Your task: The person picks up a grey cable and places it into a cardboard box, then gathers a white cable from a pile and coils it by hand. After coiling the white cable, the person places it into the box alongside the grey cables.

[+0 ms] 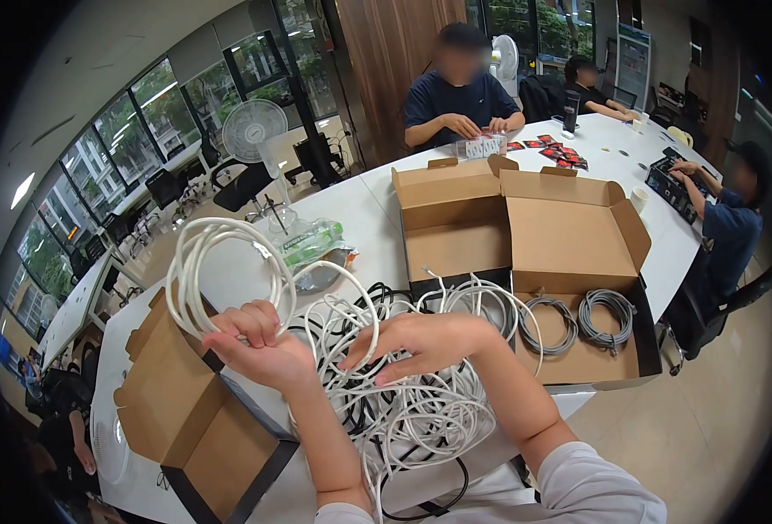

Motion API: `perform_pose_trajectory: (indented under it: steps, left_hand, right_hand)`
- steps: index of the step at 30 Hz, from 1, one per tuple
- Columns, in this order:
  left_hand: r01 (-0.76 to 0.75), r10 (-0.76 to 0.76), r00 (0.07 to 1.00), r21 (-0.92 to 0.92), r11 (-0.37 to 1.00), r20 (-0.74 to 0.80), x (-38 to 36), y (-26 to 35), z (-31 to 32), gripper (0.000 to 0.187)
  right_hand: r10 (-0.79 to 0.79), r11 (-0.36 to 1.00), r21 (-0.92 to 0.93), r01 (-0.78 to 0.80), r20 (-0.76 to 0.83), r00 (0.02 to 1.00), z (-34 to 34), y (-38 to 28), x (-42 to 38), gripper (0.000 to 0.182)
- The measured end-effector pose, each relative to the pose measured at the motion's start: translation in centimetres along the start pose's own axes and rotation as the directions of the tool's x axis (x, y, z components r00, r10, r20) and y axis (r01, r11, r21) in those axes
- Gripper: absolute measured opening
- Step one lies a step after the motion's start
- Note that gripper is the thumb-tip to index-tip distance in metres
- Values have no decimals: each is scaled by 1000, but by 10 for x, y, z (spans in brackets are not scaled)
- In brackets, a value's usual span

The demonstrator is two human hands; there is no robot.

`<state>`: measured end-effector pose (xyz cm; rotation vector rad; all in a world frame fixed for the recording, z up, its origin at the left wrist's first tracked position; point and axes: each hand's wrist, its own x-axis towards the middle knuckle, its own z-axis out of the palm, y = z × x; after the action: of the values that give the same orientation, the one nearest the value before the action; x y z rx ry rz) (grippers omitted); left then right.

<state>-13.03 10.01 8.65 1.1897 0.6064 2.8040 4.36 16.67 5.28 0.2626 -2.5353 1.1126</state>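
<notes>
My left hand (259, 345) is closed around a coil of white cable (181, 284), raised over the table. From this coil a length of the same cable (344, 267) arcs across to my right hand (425, 342). There it runs along the fingers, which curl loosely about it with the thumb slightly apart. Beneath both hands lies a tangled heap of white and black cables (430, 428), spilling toward the table's front edge. Part of the heap is hidden behind my right hand and forearm.
An open cardboard box (578, 214) at the right holds grey cable coils (607, 318). Another open box (451, 236) stands beside it, and a third (220, 445) at the left. A green-and-clear plastic package (312, 244) lies behind the heap. Several people sit around the white table (364, 210).
</notes>
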Motion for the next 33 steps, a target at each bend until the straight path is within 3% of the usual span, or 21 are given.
perform_pose_trajectory:
  steps: [4,7,10,12,13,15,16,18,21,22,25,29,33]
  left_hand:
    - [-43,42,998,23,999,44,-2,-6,-3,49]
    - [-46,46,999,9,999,10,2,-4,-8,49]
    - [15,-17,999,-42,999,-39,11,3,-15,48]
    - [87,-92,994,-94,992,-52,15,5,-20,48]
    - [111,-107,994,-155,982,36,16,5,-24,46]
    - [174,-118,970,-270,947,213,14,-2,-30,42]
    - [135,-75,965,-228,964,253,12,-6,-31,42]
    - [45,6,942,-146,988,334,6,-15,-32,42]
    - [-60,68,964,-39,997,258,-6,-23,-36,43]
    - [-211,172,946,123,970,274,-8,-23,-33,46]
    - [-582,402,804,448,678,438,-10,-16,-18,50]
    - [-608,189,679,399,687,709,-14,-8,-9,39]
    - [-646,183,598,334,687,780,-19,-13,3,41]
  right_hand:
    - [101,977,195,-92,-37,994,-5,-3,2,24]
    - [137,911,409,-45,-199,970,-13,-9,-8,23]
    - [309,710,692,131,-473,825,-21,-13,-25,27]
    - [385,505,813,291,-513,767,-37,-19,-39,30]
    - [428,391,842,372,-524,737,-42,-22,-42,31]
    - [490,363,846,390,-529,692,-43,-31,-42,31]
    - [521,349,847,400,-530,669,-43,-34,-42,31]
    - [491,367,826,428,-563,665,-41,-36,-41,33]
    - [485,409,807,427,-588,647,-41,-48,-36,37]
    - [493,443,796,412,-600,630,-40,-52,-34,38]
    - [485,600,732,322,-653,581,-35,-65,-29,41]
    - [387,767,598,235,-722,573,-26,-70,-27,36]
    - [310,887,444,126,-775,551,-13,-70,-22,36]
